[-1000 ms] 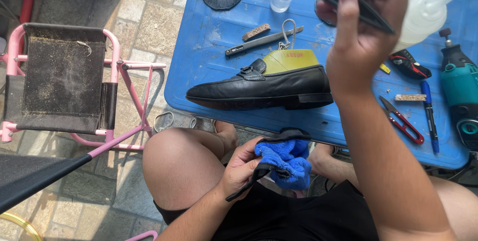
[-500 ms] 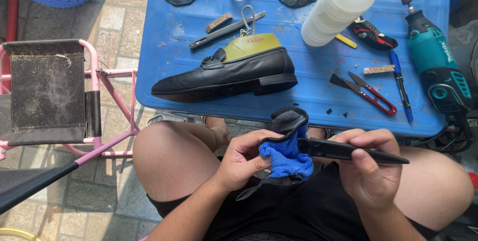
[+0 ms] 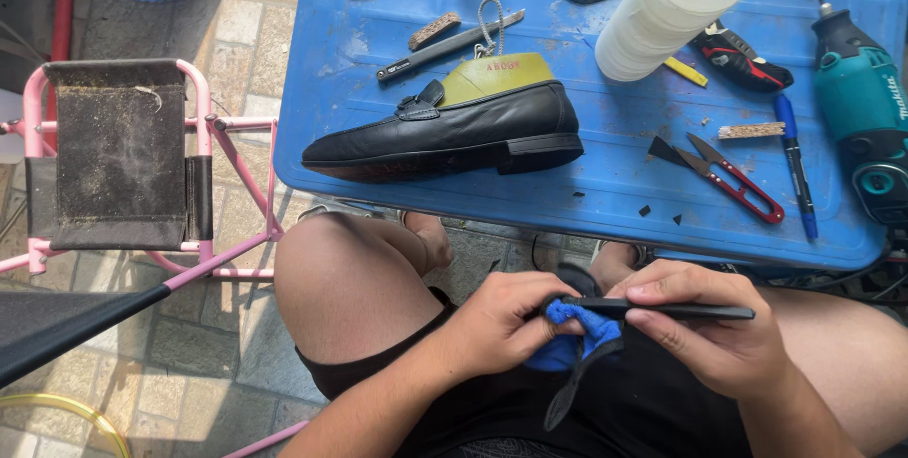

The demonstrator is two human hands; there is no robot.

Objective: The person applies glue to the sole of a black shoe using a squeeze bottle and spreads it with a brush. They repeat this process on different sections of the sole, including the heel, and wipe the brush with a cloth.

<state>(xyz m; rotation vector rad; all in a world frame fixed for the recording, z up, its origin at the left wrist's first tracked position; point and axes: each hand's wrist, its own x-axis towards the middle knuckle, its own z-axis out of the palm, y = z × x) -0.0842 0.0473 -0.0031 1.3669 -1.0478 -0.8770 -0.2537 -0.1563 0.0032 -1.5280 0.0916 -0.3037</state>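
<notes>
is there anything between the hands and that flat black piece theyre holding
Partly. The right hand grips the flat black piece bare, thumb on top and fingers beneath. The left hand meets its near end through a blue cloth bunched between its fingers and the piece.

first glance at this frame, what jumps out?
A black loafer with a green insert lies on its side mid-way along the blue table. Below it, over the lap, the left hand presses a blue cloth to a thin black sole piece held by the right hand.
</notes>
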